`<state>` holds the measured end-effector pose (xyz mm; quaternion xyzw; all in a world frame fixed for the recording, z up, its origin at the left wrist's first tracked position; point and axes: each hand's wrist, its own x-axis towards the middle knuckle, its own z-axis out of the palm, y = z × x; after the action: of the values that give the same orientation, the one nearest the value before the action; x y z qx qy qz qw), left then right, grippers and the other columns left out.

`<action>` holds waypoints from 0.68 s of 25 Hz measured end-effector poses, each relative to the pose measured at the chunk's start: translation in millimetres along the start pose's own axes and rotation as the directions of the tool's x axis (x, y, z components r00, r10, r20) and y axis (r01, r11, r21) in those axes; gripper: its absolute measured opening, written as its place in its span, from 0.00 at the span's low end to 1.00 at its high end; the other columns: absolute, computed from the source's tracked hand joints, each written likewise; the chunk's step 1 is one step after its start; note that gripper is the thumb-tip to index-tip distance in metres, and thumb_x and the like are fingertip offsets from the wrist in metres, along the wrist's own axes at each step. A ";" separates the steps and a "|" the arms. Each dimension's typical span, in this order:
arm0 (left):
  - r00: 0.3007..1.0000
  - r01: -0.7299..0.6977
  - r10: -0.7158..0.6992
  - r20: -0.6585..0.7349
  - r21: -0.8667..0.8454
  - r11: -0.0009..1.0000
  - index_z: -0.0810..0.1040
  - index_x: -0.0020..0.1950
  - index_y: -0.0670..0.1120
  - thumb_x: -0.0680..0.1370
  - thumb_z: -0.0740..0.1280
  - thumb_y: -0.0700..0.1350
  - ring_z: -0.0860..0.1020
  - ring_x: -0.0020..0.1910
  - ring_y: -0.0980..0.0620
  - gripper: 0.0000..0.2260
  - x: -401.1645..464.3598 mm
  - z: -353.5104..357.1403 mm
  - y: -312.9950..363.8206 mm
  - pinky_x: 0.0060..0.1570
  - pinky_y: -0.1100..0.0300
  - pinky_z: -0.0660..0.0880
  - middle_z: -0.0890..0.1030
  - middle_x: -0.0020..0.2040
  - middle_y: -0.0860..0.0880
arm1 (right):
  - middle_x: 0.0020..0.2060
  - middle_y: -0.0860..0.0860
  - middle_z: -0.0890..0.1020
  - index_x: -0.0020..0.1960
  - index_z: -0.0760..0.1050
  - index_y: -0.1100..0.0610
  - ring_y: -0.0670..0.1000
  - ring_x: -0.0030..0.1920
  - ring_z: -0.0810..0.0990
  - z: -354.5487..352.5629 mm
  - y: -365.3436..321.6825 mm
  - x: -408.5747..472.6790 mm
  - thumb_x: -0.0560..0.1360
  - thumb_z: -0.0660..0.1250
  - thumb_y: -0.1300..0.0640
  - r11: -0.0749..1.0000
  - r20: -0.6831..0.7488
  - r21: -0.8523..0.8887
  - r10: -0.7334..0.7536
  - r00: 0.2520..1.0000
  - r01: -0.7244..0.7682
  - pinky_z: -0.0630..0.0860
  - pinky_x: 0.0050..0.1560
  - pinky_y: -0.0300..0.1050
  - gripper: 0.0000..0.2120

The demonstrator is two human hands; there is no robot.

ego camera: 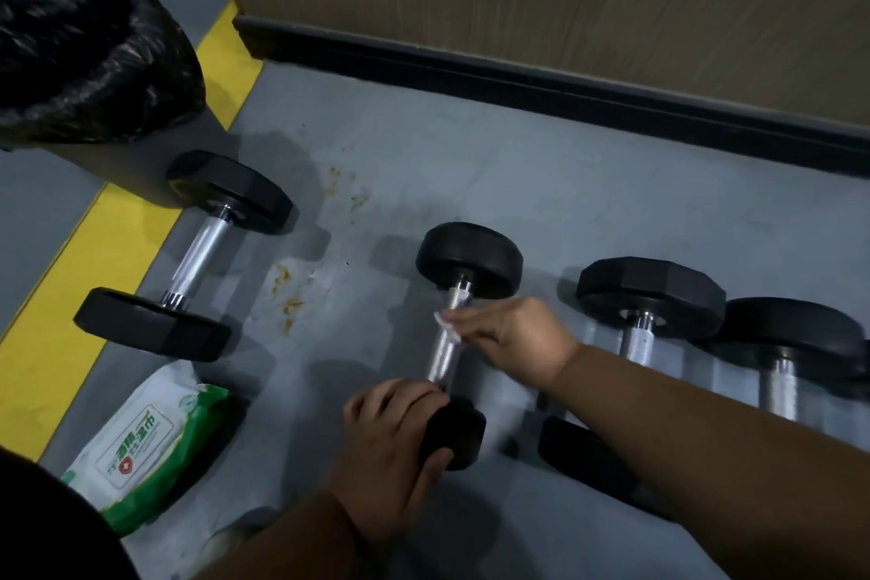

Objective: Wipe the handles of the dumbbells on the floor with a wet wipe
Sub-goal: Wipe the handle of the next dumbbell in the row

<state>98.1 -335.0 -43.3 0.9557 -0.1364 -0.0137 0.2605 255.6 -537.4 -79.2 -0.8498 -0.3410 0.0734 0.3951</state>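
Observation:
Several black dumbbells with chrome handles lie on the grey floor. On the middle dumbbell [468, 260], my left hand [400, 447] grips the near black head. My right hand [513, 339] reaches across and holds a small white wet wipe [446, 326] against the upper part of its chrome handle [441, 360]. Another dumbbell [197, 250] lies apart at the left. At the right lie two more dumbbells [652, 297] [791, 339], partly hidden behind my right forearm.
A green and white pack of wet wipes [146, 443] lies on the floor at lower left. A bin with a black bag [89, 61] stands at upper left by a yellow floor stripe [70, 292]. A wooden wall with a black skirting [541, 85] runs along the back.

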 end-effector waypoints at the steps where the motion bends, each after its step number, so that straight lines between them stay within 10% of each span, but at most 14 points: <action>1: 1.000 -0.003 0.003 -0.001 -0.001 1.000 0.70 0.67 0.52 0.80 0.54 0.60 0.72 0.63 0.48 0.20 0.4 -0.2 0.0 0.56 0.45 0.68 0.74 0.64 0.53 | 0.58 0.36 0.82 0.54 0.86 0.48 0.36 0.56 0.82 2.4 -4.9 -8.8 0.73 0.76 0.61 0.996 0.049 -0.032 -0.078 0.996 0.079 0.82 0.55 0.41 0.12; 5: 1.000 0.013 -0.013 0.003 0.010 1.000 0.69 0.68 0.53 0.80 0.54 0.60 0.71 0.63 0.48 0.20 0.9 0.0 -1.5 0.57 0.46 0.68 0.73 0.65 0.53 | 0.58 0.38 0.84 0.52 0.86 0.47 0.40 0.54 0.84 3.7 -9.2 -8.2 0.72 0.76 0.60 0.962 0.211 -0.057 -0.251 0.945 0.268 0.82 0.46 0.40 0.12; 17: 0.999 0.023 -0.024 0.026 0.044 0.999 0.72 0.66 0.52 0.80 0.55 0.60 0.72 0.62 0.48 0.20 2.6 -0.2 2.1 0.55 0.44 0.69 0.74 0.64 0.54 | 0.43 0.54 0.79 0.48 0.80 0.58 0.55 0.35 0.77 16.1 -22.0 -3.3 0.77 0.64 0.57 0.970 -0.025 -0.244 -0.008 1.000 0.002 0.76 0.33 0.45 0.07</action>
<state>100.1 -337.3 -41.9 0.9625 -0.1289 -0.0266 0.2374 235.3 -519.5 -74.7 -0.8920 -0.3445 0.0188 0.2922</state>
